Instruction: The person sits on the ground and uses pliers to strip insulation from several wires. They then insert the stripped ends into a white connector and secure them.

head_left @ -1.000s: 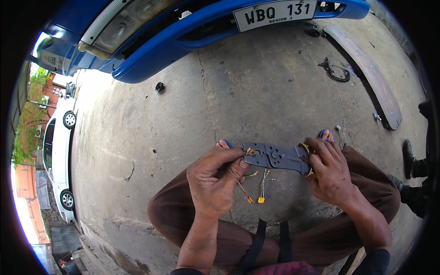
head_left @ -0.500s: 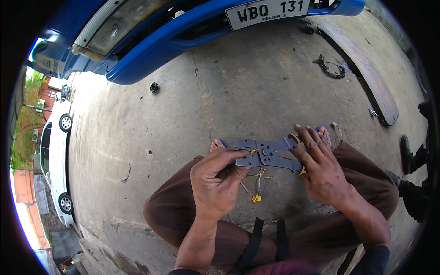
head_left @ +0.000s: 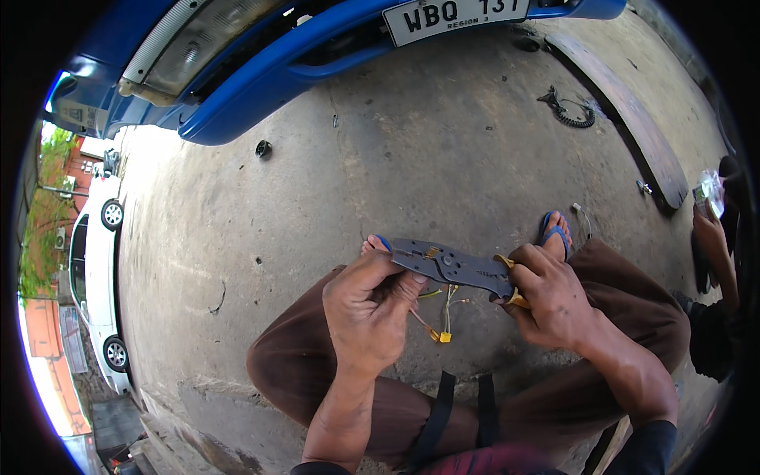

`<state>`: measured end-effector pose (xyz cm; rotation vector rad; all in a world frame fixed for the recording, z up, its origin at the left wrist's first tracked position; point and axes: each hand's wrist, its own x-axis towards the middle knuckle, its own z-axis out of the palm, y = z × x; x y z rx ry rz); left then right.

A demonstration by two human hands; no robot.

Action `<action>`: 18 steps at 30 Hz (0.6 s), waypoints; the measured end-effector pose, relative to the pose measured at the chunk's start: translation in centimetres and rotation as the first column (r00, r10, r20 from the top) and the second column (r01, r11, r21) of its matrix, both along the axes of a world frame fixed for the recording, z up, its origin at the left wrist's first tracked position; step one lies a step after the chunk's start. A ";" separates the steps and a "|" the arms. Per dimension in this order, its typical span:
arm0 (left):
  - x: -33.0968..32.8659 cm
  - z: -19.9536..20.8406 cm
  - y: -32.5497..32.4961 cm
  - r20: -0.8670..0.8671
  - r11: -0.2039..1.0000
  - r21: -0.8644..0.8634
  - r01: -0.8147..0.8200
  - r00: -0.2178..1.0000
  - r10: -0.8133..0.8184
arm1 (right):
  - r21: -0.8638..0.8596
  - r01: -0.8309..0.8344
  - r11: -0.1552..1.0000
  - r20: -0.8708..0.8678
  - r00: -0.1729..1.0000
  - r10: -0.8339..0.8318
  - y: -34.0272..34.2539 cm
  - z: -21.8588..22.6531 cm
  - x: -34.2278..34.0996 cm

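Observation:
My right hand point(head_left: 550, 301) is wrapped round the yellow handles of grey crimping pliers point(head_left: 467, 271), which lie level in front of me with their jaws pointing left. A small brass terminal point(head_left: 432, 253) shows at the jaws. Beside the jaws my left hand point(head_left: 366, 317) is closed, thumb and fingers pinched together at the jaw end; the wire between its fingers is mostly hidden. Several thin wires point(head_left: 449, 305) hang under the pliers, with a yellow connector point(head_left: 445, 337) at their lower end.
A blue vehicle's bumper point(head_left: 317, 71) spans the top. On the concrete lie a coiled black cord point(head_left: 574, 119), a long dark board point(head_left: 625, 111), a small black round part point(head_left: 264, 149) and a white connector point(head_left: 578, 207). At right, another person's hand point(head_left: 708, 226) holds a clear plastic bag point(head_left: 710, 190).
The pliers' handles have been squeezed together and the jaws have closed; the tool has tilted down to the right. Another person's hand with a plastic bag has come in at right.

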<state>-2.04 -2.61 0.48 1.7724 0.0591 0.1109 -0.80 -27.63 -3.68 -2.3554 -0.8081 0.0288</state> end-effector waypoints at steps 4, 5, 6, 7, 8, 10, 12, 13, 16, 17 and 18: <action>0.2 0.0 0.0 0.040 1.000 0.020 -0.005 0.999 0.004 | 0.071 -0.024 0.997 -0.005 1.000 0.024 0.4 -0.7 0.0; 0.2 -0.1 0.0 0.049 0.999 0.037 0.009 0.999 -0.010 | 0.065 -0.008 0.998 -0.019 1.000 0.009 0.6 -0.8 -0.1; 0.3 -0.1 0.1 0.060 0.999 0.049 0.017 0.998 -0.020 | 0.057 0.012 0.998 0.032 0.999 -0.014 0.7 -0.9 -0.1; 0.3 -0.1 0.2 0.057 0.998 0.058 0.016 0.998 -0.019 | 0.050 0.031 0.998 0.082 0.996 -0.035 0.8 -0.9 -0.2; 0.3 -0.2 0.3 0.069 0.998 0.067 0.017 0.997 -0.022 | 0.022 0.053 0.998 0.115 0.992 -0.055 0.9 -0.9 -0.2; 0.3 -0.1 0.3 0.064 0.997 0.083 0.003 0.998 -0.008 | 0.026 0.049 0.998 0.109 0.993 -0.051 0.9 -0.7 -0.3; 0.3 0.0 0.2 0.052 0.997 0.082 0.008 0.999 -0.012 | 0.002 0.041 0.999 0.067 0.997 -0.041 0.8 -0.6 -0.3; 0.4 0.0 0.1 0.050 0.997 0.079 0.004 0.999 -0.008 | -0.012 0.034 0.999 0.037 0.999 -0.034 0.8 -0.5 -0.2; 0.4 0.3 -0.3 -0.017 1.000 0.023 -0.013 1.000 0.014 | 0.032 0.025 0.999 -0.030 0.999 -0.024 0.9 -0.4 -0.2; 0.3 0.4 -0.3 -0.033 1.000 -0.007 -0.016 0.999 0.015 | 0.035 0.018 0.999 -0.054 0.998 -0.017 0.9 -0.4 -0.2; 0.3 0.4 -0.3 -0.048 0.999 -0.037 -0.019 0.999 0.017 | 0.030 0.045 0.999 -0.081 0.996 -0.042 0.9 -0.4 -0.2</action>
